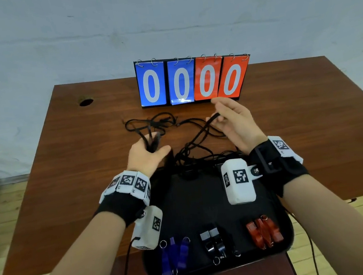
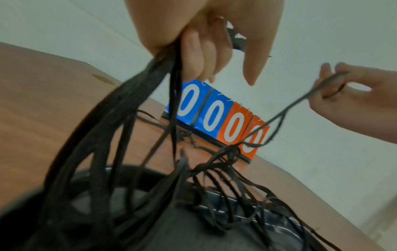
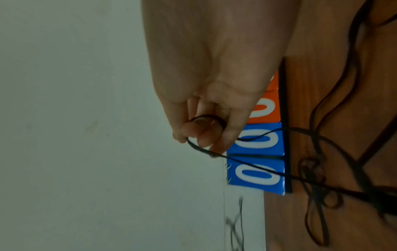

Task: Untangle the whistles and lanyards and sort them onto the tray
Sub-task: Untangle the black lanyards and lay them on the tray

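Your left hand (image 1: 147, 156) covers the spot where it grips the bunched black lanyards (image 1: 153, 138), so you cannot count the strands inside the fist. In the left wrist view those strands smear with blur below the grip. Toward your right hand (image 1: 234, 121), the wrist camera block (image 1: 238, 180) hides the tray's (image 1: 282, 214) far corner and the cords lying there. In the right wrist view the strand (image 3: 206, 150) leaves the pinch and blurs into the knot at the right edge
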Tool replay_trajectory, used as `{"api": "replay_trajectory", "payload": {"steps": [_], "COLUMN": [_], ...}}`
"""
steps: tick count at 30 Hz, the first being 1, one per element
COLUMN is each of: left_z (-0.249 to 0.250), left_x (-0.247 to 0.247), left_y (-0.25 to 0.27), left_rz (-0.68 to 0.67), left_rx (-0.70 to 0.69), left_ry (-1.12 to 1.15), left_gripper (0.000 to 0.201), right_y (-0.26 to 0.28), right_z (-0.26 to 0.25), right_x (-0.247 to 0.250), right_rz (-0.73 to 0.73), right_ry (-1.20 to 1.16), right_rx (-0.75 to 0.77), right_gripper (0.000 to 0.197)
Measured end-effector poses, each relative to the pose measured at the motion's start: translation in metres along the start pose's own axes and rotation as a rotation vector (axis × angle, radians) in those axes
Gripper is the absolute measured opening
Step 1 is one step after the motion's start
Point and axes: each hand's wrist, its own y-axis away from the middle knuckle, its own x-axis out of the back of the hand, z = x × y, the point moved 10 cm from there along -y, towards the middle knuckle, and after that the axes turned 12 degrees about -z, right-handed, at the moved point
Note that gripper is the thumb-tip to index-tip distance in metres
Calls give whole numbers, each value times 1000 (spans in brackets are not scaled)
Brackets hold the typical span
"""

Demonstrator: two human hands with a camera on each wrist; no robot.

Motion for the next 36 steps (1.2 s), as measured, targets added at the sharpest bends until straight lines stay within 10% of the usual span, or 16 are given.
{"api": "replay_trajectory", "payload": {"steps": [5,12,17,22,29,34,36], "left_z": [29,6,-31,-48,-4,32,27], "left_x": [-43,28,43,35,14,31,48], "left_y": [0,-5,-12,-14,-20,-22,-22], "left_rz": [-197,196,249,218,47,80,155], "left_rx": [-112,-28,150,177,-5,-101,-103], "left_ry": [-49,64,-26,-65,419,445,358], "left_gripper": [37,23,31,32,49,49,49], "right_y": [-3,10,17,9,3,-10,-16], "right_z": [-10,-17,30,97,155,161,145], "right_x": [-57,47,64,19,-111,-117,-88], "right_rz": [-201,392,293,-111,-681,-583,-492], "right_ry": [80,732,1210,1226,988,902,946], "right_rx": [16,-102,-333,-404,-304,-416,-423], "right_gripper": [22,10,27,21,86,13,14]}}
